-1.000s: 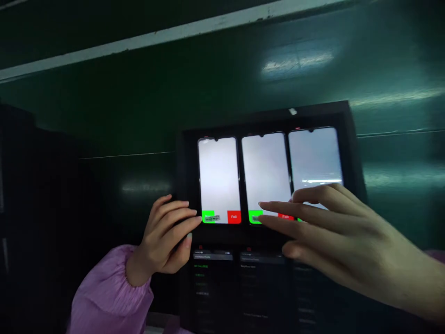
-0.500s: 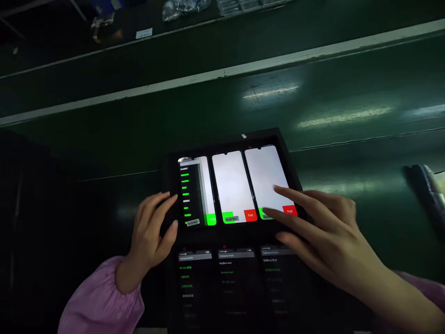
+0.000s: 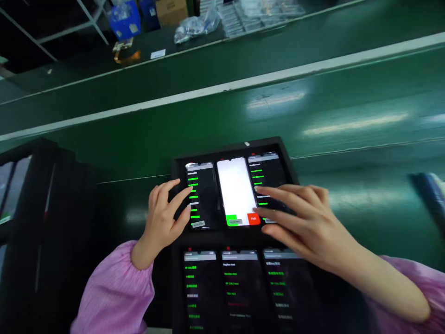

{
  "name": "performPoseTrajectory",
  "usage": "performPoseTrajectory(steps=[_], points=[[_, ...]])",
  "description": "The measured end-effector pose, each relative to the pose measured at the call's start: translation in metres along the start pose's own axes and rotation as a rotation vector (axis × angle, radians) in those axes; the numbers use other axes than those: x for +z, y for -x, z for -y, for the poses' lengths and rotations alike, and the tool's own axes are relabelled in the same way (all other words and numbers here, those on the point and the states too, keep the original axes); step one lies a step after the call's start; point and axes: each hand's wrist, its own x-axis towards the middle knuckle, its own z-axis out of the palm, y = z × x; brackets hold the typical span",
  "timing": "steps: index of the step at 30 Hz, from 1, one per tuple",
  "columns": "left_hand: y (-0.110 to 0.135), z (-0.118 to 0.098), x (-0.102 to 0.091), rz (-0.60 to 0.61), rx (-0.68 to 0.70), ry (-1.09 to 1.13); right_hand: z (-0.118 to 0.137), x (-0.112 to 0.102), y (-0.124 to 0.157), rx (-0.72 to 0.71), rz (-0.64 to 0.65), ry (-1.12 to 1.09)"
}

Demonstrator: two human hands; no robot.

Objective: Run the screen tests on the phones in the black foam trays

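Note:
Several smartphones lie face up in two rows in a black tray (image 3: 194, 239). In the far row, the left phone (image 3: 205, 197) shows a dark list with green lines. The middle phone (image 3: 236, 185) glows white, with a green patch and a red "Fail" box at its bottom. A dark list also fills the right phone (image 3: 269, 169). My left hand (image 3: 165, 213) is open, its fingertips over the left phone's left edge. My right hand (image 3: 306, 218) is open too, fingers stretched over the right phone towards the middle one. Whether the fingertips touch glass I cannot tell.
The near-row phones, such as one with a "KeyBox test" list (image 3: 240, 287), lie below. Dark stacked trays (image 3: 52, 195) stand at left. Beyond the green bench (image 3: 156, 134), a blue bin (image 3: 125, 21), plastic bags (image 3: 196, 28) and a cardboard box (image 3: 171, 11) sit at the back.
The right phone's screen went from white to a dark list, and the left phone's turned fully to its list. My right hand moved left; my left hand came over the left phone.

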Motion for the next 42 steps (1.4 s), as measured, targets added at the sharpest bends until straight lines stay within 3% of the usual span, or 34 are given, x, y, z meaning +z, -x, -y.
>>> performPoseTrajectory(steps=[4,8,15,17,20,22,25,29,33,38,42], points=[[-0.007,0.001,0.002,-0.016,0.017,-0.025,-0.032,0.002,0.007,0.195,-0.065,0.119],[-0.012,0.000,0.003,-0.017,0.002,-0.067,-0.046,0.016,0.002,0.225,-0.043,0.237],[-0.015,0.003,0.009,-0.023,-0.023,-0.101,-0.022,0.033,-0.046,0.034,0.018,0.161],[-0.017,0.003,0.009,-0.009,-0.022,-0.099,-0.014,0.023,-0.048,0.064,-0.004,0.142],[-0.013,-0.003,0.003,-0.012,-0.041,-0.079,0.003,-0.005,-0.022,0.091,-0.034,0.050],[0.001,-0.013,-0.007,-0.060,-0.050,-0.043,0.019,-0.026,0.011,0.045,-0.004,-0.031],[0.045,-0.034,-0.027,-0.048,-0.007,0.062,0.047,-0.045,0.069,-0.034,0.044,-0.113],[0.124,-0.065,-0.040,0.023,-0.035,0.128,0.072,-0.037,0.122,0.035,0.043,0.027],[0.172,-0.083,-0.038,0.007,-0.097,0.083,0.090,-0.016,0.119,0.112,0.004,0.108],[0.172,-0.096,-0.033,0.027,-0.124,0.003,0.107,0.000,0.091,-0.003,0.084,0.058],[0.175,-0.103,-0.034,0.041,-0.218,-0.029,0.094,-0.021,0.101,0.097,-0.025,-0.027]])
